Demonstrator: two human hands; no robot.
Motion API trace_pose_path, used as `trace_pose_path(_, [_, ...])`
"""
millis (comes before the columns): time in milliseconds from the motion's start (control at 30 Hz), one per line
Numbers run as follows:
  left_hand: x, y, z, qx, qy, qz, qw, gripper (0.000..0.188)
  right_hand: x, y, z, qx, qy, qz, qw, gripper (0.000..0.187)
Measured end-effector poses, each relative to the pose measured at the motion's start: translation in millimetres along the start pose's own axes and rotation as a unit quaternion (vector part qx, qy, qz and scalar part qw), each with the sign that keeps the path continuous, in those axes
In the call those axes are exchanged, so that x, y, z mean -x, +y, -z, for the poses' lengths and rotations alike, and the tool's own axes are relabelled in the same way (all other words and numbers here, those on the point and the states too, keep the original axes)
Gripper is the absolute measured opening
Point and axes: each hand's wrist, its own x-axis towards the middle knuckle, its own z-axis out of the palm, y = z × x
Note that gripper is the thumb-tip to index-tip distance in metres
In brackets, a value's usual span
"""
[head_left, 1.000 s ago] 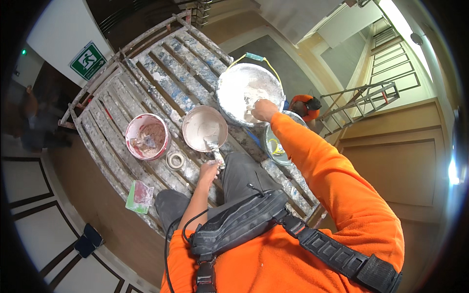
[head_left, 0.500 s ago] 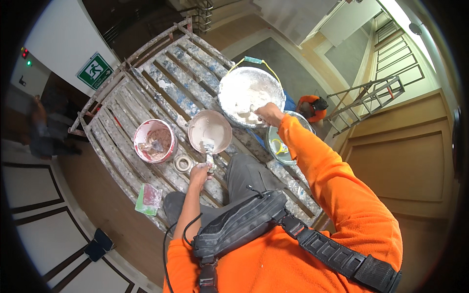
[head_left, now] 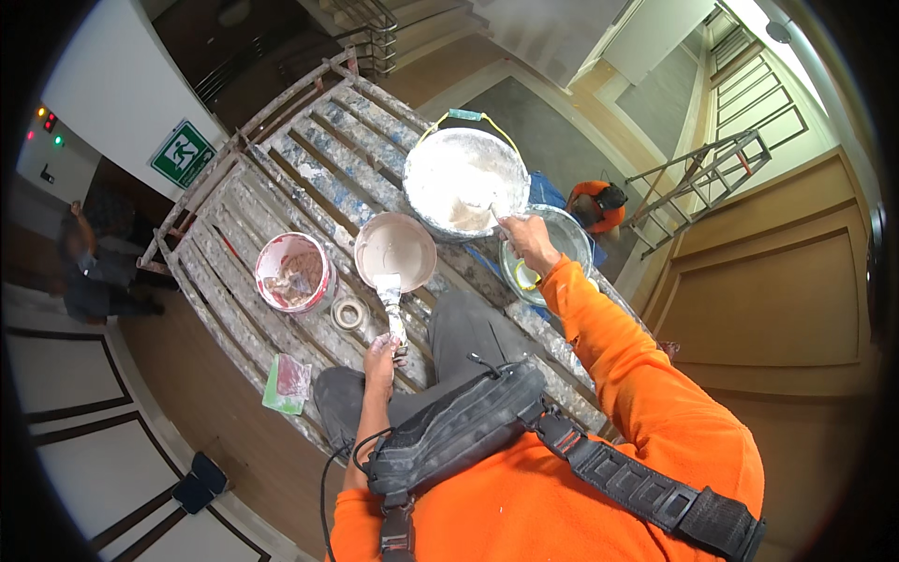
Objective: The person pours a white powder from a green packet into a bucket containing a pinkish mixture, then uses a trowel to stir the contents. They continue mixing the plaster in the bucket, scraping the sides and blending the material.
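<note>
Pinching a scraper (head_left: 391,305), the left hand (head_left: 381,358) is pointing its messy white blade toward twelve o'clock, at the near rim of a round bowl (head_left: 369,236). At two o'clock from it, the right hand (head_left: 531,241) is hanging beside a big bucket (head_left: 419,204). I cannot tell whether it is pinching something. Bright light is hiding the bucket's insides.

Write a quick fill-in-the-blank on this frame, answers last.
1. The scraper by the small beige bucket is in the ____ hand.
2. The sleeve above the right hand is ____.
3. On the big bucket, the handle's grip is teal and its wire ____.
4. The wall sign is white and ____.

Missing: left; orange; yellow; green.
</note>
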Motion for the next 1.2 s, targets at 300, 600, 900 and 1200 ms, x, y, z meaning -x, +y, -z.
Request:
trace_pose_path(300, [8, -10, 8, 0.025, -0.003, -0.033, 0.999, 0.037, 33, -13, -5, -0.016, 0.014, 0.024, 0.999, 0.024])
trace_pose_path(600, [5, -8, 9, 0.038, 0.001, -0.032, 0.999, 0.043, 36, -13, -14, -0.019, 0.028, 0.017, 0.999, 0.026])
trace_pose_path(900, [4, -8, 12, 0.047, 0.004, -0.055, 0.997, 0.031, 91, -33, -29, -0.014, -0.006, 0.031, 0.999, 0.025])
trace_pose_path(1200, [2, -12, 15, 0.078, 0.033, -0.037, 0.996, 0.036, 122, -13, -81, -0.017, -0.100, -0.009, 0.995, 0.039])
